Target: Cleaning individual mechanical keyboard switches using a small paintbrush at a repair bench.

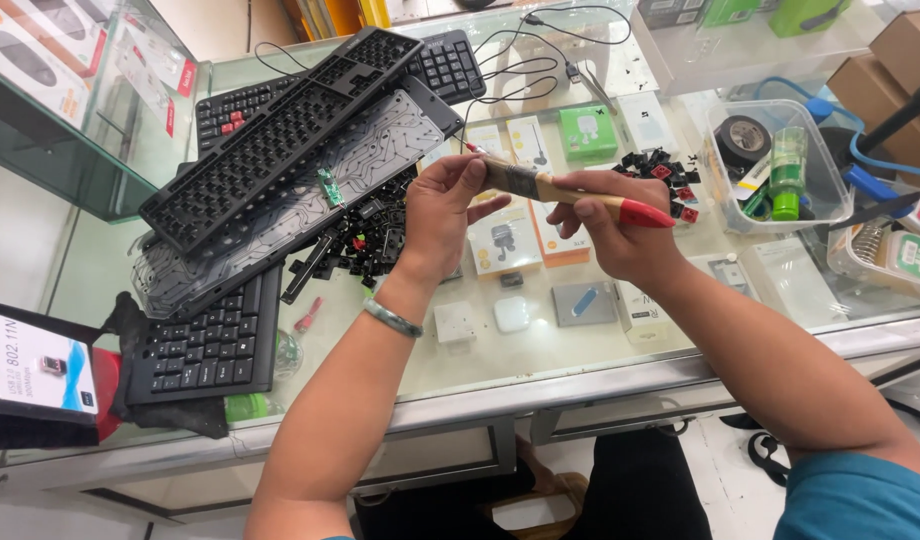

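Both forearms reach up over the glass counter (580,370). The right hand (610,225) curls around a paintbrush (565,190) by its wooden handle, red tip pointing right. The left hand (445,205) pinches the bristle end, seemingly between thumb and fingers. Far left lies a dismantled black keyboard (270,140). Under the glass sit small white and orange boxes (505,245) and a green box (588,132); a clear plastic tub (775,165) stands right
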